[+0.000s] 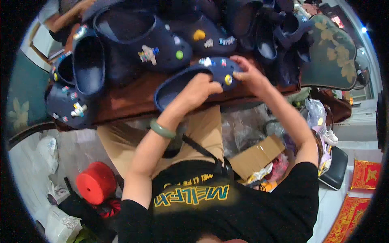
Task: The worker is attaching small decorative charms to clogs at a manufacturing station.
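Note:
A navy foam clog (pixel 174 87) lies on its side tilt at the near edge of the brown tabletop, its toe toward the right. My left hand (pixel 198 91), with a green bangle on the wrist, reaches into the foot opening. Its fingers grip the upper at the rim, partly hidden inside. Around the toe closes my right hand (pixel 251 79), fingers over the top and thumb near a round yellow charm (pixel 228 79). A white and blue charm (pixel 207 61) and a small coloured charm (pixel 223 62) also sit on this upper.
Several other navy clogs with charms crowd the brown table (pixel 121 103), including a large clog (pixel 142 48) just beyond my hands. Green patterned chair backs (pixel 328 52) flank the table. Below are a cardboard box (pixel 257 156), a red spool (pixel 96 183) and plastic bags. Another person's arm (pixel 69 18) shows far left.

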A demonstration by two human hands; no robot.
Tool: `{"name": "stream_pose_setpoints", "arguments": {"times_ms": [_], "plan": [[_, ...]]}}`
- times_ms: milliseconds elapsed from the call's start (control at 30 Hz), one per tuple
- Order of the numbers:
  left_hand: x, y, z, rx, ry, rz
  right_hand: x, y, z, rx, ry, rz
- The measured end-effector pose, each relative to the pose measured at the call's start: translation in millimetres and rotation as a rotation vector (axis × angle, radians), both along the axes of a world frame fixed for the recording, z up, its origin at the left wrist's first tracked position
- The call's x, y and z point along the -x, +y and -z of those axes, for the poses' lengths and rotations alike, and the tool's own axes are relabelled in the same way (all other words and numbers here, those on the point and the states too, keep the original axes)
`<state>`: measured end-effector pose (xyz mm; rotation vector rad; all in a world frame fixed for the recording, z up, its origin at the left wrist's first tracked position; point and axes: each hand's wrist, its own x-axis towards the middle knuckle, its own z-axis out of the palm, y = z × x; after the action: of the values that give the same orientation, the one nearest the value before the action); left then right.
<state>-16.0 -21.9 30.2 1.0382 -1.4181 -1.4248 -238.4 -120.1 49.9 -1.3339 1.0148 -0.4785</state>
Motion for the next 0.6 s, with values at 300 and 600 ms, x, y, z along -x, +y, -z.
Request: {"name": "stream_pose_setpoints", "arguments": {"times_ms": [300, 600], "plan": [[3.4, 8.6, -3.2, -0.086, 0.014, -0.015, -4.2, 46.0, 35.2, 0.219, -0.233, 0.221], [5.5, 18.1, -13.0, -0.133, 0.093, -0.11, -22.7, 100.7, 57.8, 0.54, -0.204, 0.503]]}}
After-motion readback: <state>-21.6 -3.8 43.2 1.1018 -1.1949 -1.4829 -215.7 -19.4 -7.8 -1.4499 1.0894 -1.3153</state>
